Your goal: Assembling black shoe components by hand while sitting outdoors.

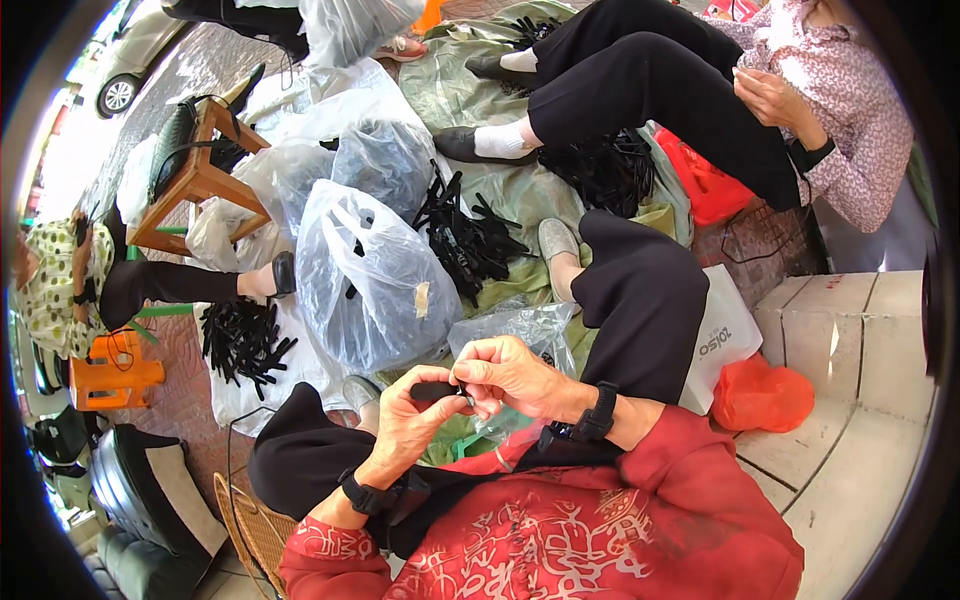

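My left hand (pixel 412 420) grips a small, dark, rounded piece (pixel 433 391) between thumb and fingers, in front of my lap. Close against it, my right hand (pixel 515 378) is closed in a pinch at the piece's right end. What lies between the right fingertips is too small to make out. Beyond my hands stands a big clear plastic bag (pixel 372 290), knotted or gathered at the top, with a few dark bits showing. A heap of black strip-like pieces (pixel 470 240) lies to its right, and another black heap (pixel 243 342) lies to its left.
A person in black trousers (pixel 640 90) sits at far right beside a further black pile (pixel 605 172). Another person in a dotted top (pixel 62 275) sits at left. A wooden stool (pixel 195 195), an orange stool (pixel 115 370), a red bag (pixel 762 393) and tiled steps (pixel 830 345) surround me.
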Motion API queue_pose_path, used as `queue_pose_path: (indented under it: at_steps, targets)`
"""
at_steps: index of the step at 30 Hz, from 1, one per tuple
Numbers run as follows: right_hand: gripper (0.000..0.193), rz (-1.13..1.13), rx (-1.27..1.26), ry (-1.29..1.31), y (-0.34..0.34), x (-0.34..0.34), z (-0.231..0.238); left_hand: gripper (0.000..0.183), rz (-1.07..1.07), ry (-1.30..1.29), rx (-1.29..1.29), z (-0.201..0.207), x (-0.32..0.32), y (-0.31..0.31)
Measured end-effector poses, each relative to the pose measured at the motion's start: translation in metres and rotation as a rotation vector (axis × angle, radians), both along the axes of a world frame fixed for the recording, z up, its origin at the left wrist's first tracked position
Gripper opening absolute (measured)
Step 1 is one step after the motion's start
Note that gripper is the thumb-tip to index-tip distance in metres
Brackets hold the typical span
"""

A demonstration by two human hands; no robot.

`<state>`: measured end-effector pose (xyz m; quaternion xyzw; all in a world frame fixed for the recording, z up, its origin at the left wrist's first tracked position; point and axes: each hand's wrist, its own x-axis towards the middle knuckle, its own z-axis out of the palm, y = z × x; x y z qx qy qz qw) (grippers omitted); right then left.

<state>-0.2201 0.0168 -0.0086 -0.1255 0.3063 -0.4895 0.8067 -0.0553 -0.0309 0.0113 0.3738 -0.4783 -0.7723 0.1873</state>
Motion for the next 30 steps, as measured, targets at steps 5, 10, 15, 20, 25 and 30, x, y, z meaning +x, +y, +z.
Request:
queue_pose_path:
  at_steps: [5,10,15,20,25,30]
  targets:
    - [0.024,-0.002,0.010,-0.125,-0.001,0.002,0.001,0.023,0.079,-0.049,-0.085,0.001,0.004,-0.001]
    - [0.025,0.015,0.042,-0.195,0.000,0.000,0.001,0.023,0.116,0.006,-0.075,0.007,0.003,-0.003]
    - [0.019,0.001,0.105,-0.174,-0.003,0.004,0.001,0.023,0.088,-0.021,-0.144,0.007,0.003,0.000]
    - [0.015,-0.010,0.114,-0.176,-0.002,0.009,0.002,0.021,0.028,-0.145,-0.408,0.004,0.006,0.003]
    - [0.013,-0.040,0.090,-0.135,-0.003,0.010,0.005,0.019,0.060,-0.136,-0.382,0.003,0.006,0.004]
    - [0.012,-0.028,0.056,0.017,-0.007,0.006,0.016,0.020,0.108,0.036,-0.157,0.006,0.004,0.002]
